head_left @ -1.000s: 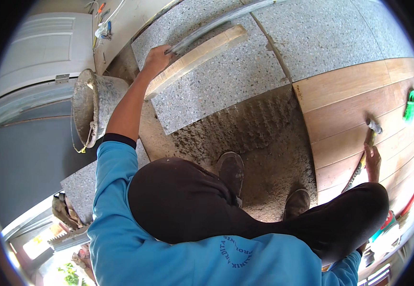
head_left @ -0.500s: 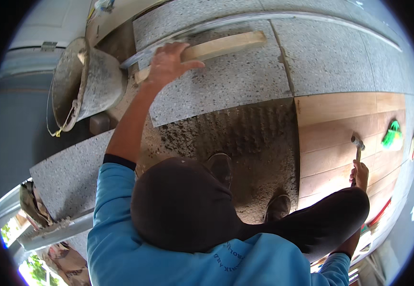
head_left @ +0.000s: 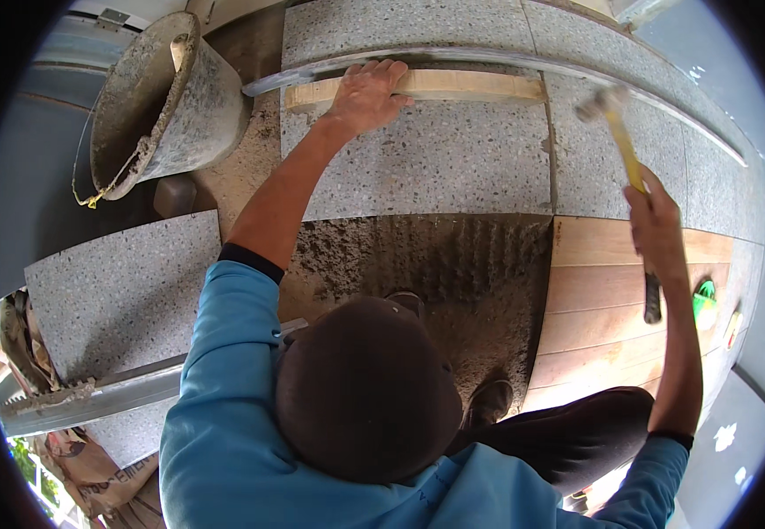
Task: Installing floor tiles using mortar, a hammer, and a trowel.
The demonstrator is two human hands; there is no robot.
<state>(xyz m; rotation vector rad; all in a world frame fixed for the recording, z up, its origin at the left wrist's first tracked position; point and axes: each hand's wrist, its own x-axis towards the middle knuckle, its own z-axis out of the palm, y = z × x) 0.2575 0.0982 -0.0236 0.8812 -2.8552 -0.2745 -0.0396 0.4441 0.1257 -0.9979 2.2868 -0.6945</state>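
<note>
My left hand (head_left: 366, 99) rests over a pale length of timber (head_left: 470, 86), its fingers curled across the top to grip it. That timber lies flat on a grey speckled tile (head_left: 426, 167), alongside a long metal straightedge (head_left: 488, 55). In my right hand (head_left: 656, 220) is a hammer (head_left: 623, 145) with a yellow shaft and a dark grip end. The hammer is raised over the tiles to the right of the timber, its head blurred. Below the speckled tile is a bed of ridged, wet mortar (head_left: 453, 256).
A mortar-smeared bucket (head_left: 193, 115) leans at the left. Below it sits a loose speckled tile (head_left: 126, 300), near a dirty metal bar (head_left: 126, 397) and a torn paper sack (head_left: 91, 467). Wood-look planks (head_left: 620, 291) lie at right with a green-and-white object (head_left: 705, 304). My shoe (head_left: 488, 404) stands on the mortar.
My right hand has lifted the hammer from low over the wood-look planks up toward the speckled tiles. The timber now lies straighter along the straightedge, with my left hand's fingers over it.
</note>
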